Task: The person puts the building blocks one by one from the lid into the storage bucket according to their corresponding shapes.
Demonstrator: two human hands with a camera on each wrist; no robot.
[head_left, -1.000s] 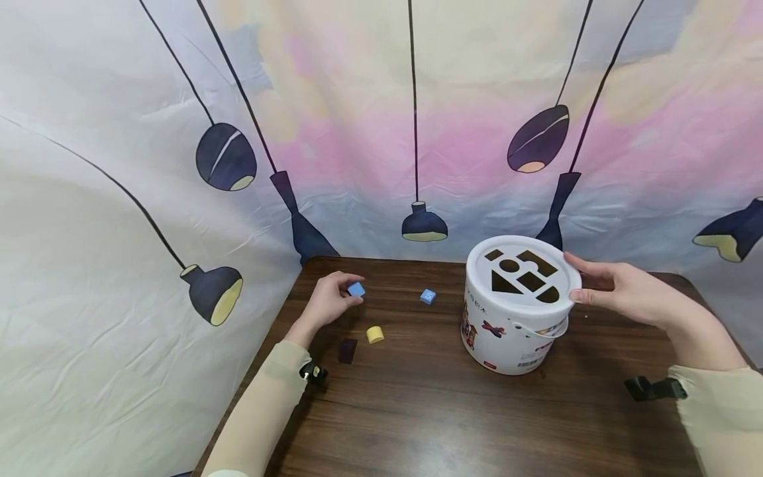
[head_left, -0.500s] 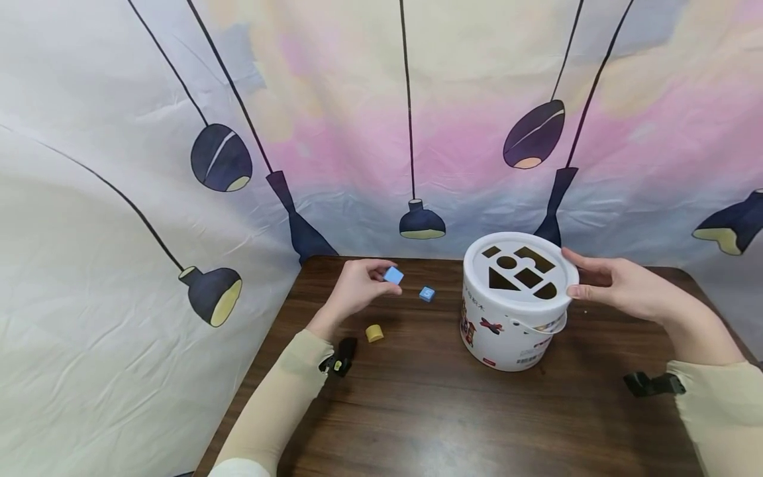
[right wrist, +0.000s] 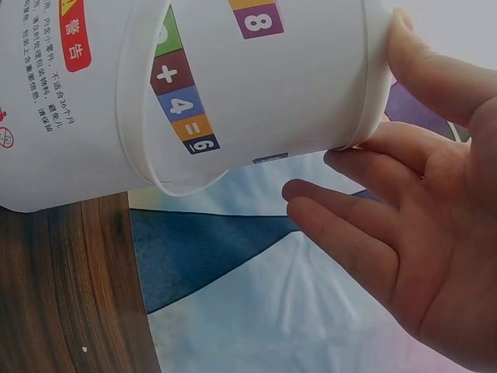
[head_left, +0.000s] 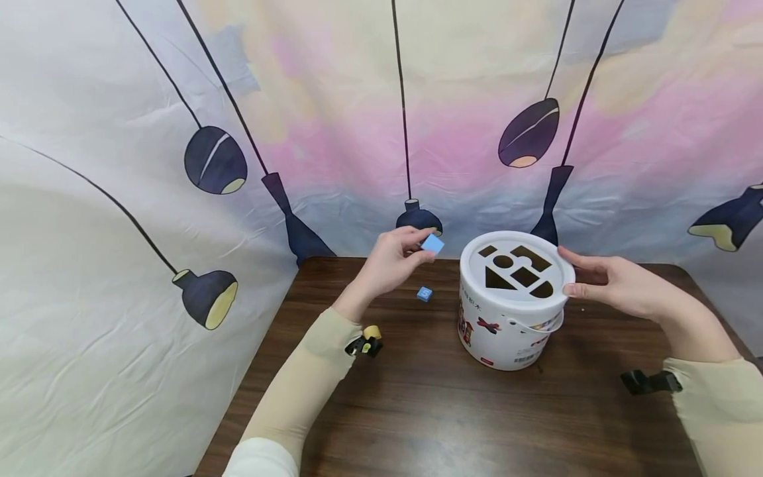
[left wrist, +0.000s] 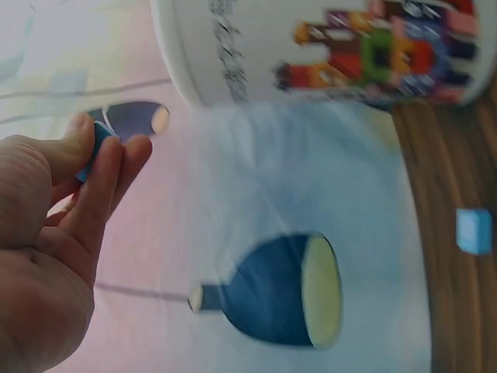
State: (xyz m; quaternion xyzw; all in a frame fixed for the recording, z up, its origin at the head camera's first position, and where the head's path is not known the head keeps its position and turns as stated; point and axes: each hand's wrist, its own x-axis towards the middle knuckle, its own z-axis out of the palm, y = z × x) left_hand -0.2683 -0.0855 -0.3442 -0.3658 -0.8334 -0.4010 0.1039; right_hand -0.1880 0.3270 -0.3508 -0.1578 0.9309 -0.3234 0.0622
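Note:
My left hand [head_left: 390, 262] pinches a small blue block [head_left: 432, 245] between thumb and fingers, above the table and left of the white bucket [head_left: 503, 334]. In the left wrist view, the fingers cover most of that block [left wrist: 101, 144]. The bucket's white lid [head_left: 474, 266] has several shaped holes, among them a triangle, a circle and a half circle. My right hand [head_left: 626, 285] grips the lid's right edge, thumb on the near side. In the right wrist view, its last two fingers [right wrist: 342, 233] stand off the bucket wall.
Another blue block [head_left: 424, 294], marked with a figure, lies on the brown wooden table [head_left: 429, 404] left of the bucket. A yellow rounded block [head_left: 372, 331] shows partly behind the left wrist camera [head_left: 365, 346]. A printed cloth [head_left: 334, 132] hangs behind the table.
My left hand has lifted the blue block off the left of the table and carried it right, towards the bucket. A dark block seen earlier is now hidden by the left arm. The right hand stays put.

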